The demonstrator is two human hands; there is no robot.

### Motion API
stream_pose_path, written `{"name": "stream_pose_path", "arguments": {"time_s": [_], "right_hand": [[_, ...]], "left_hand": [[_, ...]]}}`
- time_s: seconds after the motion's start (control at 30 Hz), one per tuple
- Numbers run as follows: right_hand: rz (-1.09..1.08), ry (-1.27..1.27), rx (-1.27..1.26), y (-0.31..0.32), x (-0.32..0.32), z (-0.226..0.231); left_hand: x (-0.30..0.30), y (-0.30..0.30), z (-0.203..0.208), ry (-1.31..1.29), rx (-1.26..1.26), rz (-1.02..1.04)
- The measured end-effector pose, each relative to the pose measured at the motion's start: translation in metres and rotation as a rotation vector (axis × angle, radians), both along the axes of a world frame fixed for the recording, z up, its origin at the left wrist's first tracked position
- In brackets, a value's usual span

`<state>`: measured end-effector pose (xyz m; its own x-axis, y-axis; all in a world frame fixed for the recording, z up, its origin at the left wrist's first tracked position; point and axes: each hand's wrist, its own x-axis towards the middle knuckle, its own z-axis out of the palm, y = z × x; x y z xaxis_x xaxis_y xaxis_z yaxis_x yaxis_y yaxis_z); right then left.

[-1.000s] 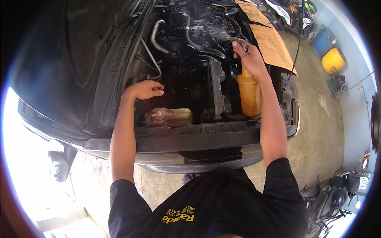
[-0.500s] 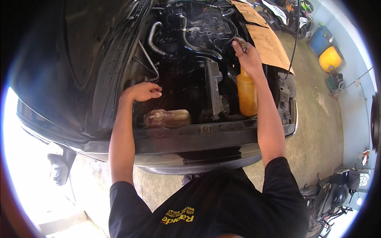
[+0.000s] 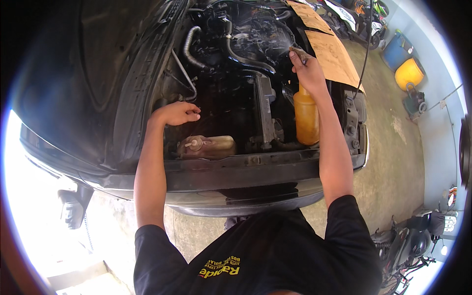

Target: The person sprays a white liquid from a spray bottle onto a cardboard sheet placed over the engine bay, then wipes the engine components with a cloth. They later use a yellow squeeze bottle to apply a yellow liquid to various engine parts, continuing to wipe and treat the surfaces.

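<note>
My right hand is wrapped round the neck of a spray bottle with an amber body, which hangs upright over the right part of the engine bay. Its nozzle points at the dark, wet-looking engine, and a fine pale mist shows just ahead of it. At the left rim of the bay rests my left hand, palm down and fingers loosely bent, holding nothing. Close below that hand sits a cloudy plastic reservoir with a pale cap. A ribbed silver hose runs beyond it.
Cardboard sheets cover the far right edge of the bay. The radiator stands between my arms. On the floor to the right are a blue drum and a yellow container. Motorcycles stand at the lower right.
A mist has appeared in front of the nozzle, over the engine. The bottle and my right hand have barely shifted, and my left hand stays in place.
</note>
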<state>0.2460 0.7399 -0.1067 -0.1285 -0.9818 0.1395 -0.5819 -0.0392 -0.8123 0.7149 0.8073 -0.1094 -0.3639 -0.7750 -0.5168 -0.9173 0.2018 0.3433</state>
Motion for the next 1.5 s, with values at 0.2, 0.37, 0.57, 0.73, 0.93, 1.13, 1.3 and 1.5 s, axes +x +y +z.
{"name": "stream_pose_path", "arguments": {"time_s": [0.2, 0.37, 0.57, 0.73, 0.93, 1.13, 1.3, 1.5], "right_hand": [[-0.056, 0.098, -0.079, -0.005, 0.001, -0.007], [-0.081, 0.095, -0.058, -0.002, 0.001, -0.003], [-0.038, 0.069, -0.051, 0.005, 0.003, 0.005], [-0.106, 0.19, -0.087, 0.006, 0.004, 0.003], [-0.081, 0.173, -0.123, 0.004, 0.006, 0.003], [-0.175, 0.279, -0.062, 0.005, 0.004, 0.002], [-0.079, 0.128, -0.113, -0.004, -0.001, -0.007], [-0.069, 0.137, -0.104, -0.011, -0.007, -0.018]], "left_hand": [[0.0, -0.001, -0.001, -0.003, 0.023, 0.015], [0.001, -0.002, -0.004, 0.018, -0.013, -0.018], [0.002, -0.001, -0.002, 0.014, -0.008, -0.011], [0.0, -0.001, -0.003, -0.006, -0.003, -0.007], [0.001, -0.001, -0.002, 0.007, -0.004, -0.014], [-0.001, 0.001, 0.0, -0.007, -0.002, 0.014], [-0.002, 0.001, 0.001, -0.009, 0.0, 0.006], [-0.001, 0.001, 0.001, 0.007, 0.002, 0.001]]}}
